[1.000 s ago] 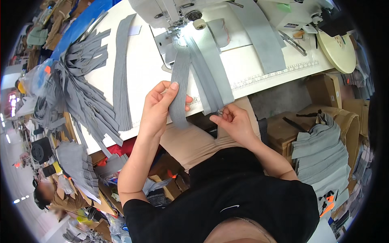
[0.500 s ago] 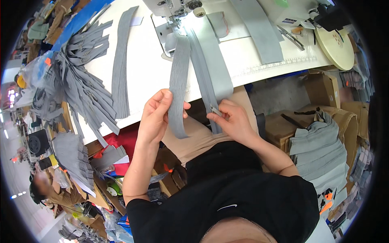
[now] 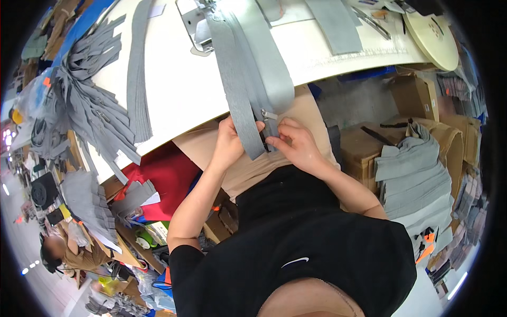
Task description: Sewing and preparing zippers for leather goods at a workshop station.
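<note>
My left hand (image 3: 228, 142) is closed around the free end of a long grey fabric strip (image 3: 235, 90), with fingertips behind it. To its right runs a grey zipper (image 3: 259, 92), and a metal slider (image 3: 270, 114) shows near its lower end. Just below that slider, my right hand (image 3: 302, 147) pinches the zipper's end. A wider, smoother grey fabric band (image 3: 272, 63) lies along the zipper's right side and curls over the table edge. All these pieces lead up to the sewing machine (image 3: 211, 6), mostly cut off at the top.
On the white table (image 3: 182, 90) lie a heap of grey zippers (image 3: 92, 100), a stack of grey strips (image 3: 138, 79), a grey panel (image 3: 338, 31), metal snips (image 3: 374, 24) and a cream disc (image 3: 433, 42). Folded grey fabric (image 3: 412, 179) rests on cardboard boxes at right. Another person (image 3: 79, 251) sits far left.
My left hand has moved right and brought the strip beside the zipper. My right hand has slid from the slider to the zipper's end. The whole view has shifted, with the table higher in it.
</note>
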